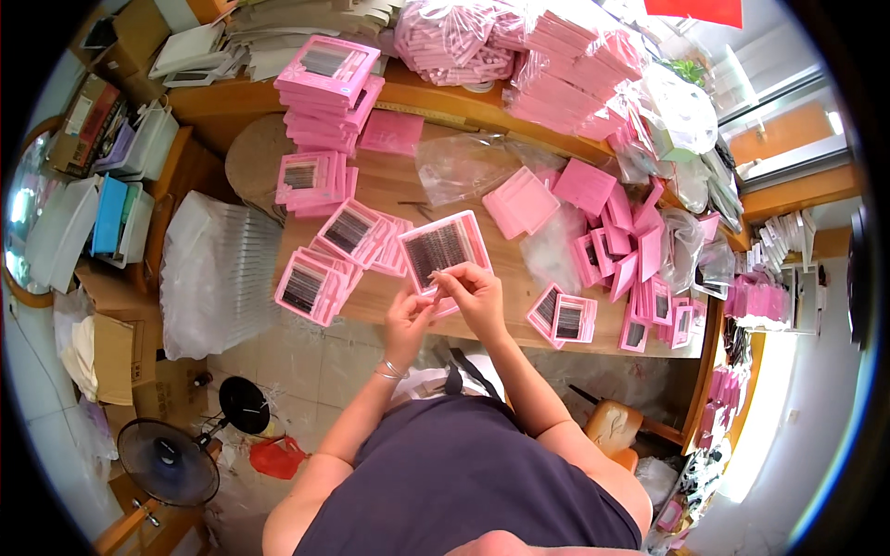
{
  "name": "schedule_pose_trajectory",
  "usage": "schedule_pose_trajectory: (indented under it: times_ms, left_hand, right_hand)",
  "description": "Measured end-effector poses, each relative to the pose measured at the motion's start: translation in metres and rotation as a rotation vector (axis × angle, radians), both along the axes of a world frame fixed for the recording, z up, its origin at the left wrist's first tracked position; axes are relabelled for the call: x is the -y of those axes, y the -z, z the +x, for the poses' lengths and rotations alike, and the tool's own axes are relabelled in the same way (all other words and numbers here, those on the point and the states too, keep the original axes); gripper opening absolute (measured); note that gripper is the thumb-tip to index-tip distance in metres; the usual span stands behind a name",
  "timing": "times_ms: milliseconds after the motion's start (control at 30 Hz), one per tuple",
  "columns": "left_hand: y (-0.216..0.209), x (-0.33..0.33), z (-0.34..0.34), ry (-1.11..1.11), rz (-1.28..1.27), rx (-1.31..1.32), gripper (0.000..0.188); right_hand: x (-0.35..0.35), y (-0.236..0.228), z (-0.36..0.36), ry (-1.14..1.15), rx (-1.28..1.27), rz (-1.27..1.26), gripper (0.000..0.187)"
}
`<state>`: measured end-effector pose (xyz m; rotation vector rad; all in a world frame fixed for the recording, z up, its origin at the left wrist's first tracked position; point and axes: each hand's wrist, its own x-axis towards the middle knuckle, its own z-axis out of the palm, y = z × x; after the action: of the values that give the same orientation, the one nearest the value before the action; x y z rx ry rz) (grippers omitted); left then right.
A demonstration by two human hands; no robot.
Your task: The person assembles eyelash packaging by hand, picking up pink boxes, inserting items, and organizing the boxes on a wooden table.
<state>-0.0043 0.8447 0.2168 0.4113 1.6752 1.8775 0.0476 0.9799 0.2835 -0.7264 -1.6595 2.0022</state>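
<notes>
In front of me, at the near edge of the table, is a pink square case with rows of dark lash clusters that look like false eyelashes. My right hand is over its near part, thumb and forefinger pinched together. Just left and nearer, my left hand is closed too, its fingertips close to the right ones. Whatever small thing they pinch is too small to make out. Left of the case lie more pink lash cases, with another group nearer me. Two lash cases overlap to the right of my hands.
A tall stack of pink cases stands at the far left of the wooden table. Loose pink boxes are heaped at right. Bagged pink packs line the back. Left of the table are plastic-wrapped trays and a fan.
</notes>
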Motion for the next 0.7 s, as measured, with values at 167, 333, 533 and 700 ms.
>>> schedule_pose_trajectory:
  times_ms: [167,333,533,700]
  left_hand:
    - [-0.009,-0.008,-0.012,-0.065,0.169,0.145,0.019]
    - [-0.006,-0.015,-0.011,-0.110,0.181,0.098,0.029]
    - [-0.007,-0.023,-0.008,-0.191,0.190,-0.025,0.031]
    - [-0.019,-0.025,-0.007,-0.232,0.224,-0.062,0.048]
  right_hand:
    - [-0.031,-0.015,0.006,0.280,0.010,0.041,0.014]
    - [-0.040,-0.011,0.013,0.414,-0.044,-0.024,0.018]
    - [-0.020,0.006,0.013,0.430,-0.051,-0.111,0.017]
    - [-0.014,0.028,0.019,0.412,-0.004,-0.094,0.015]
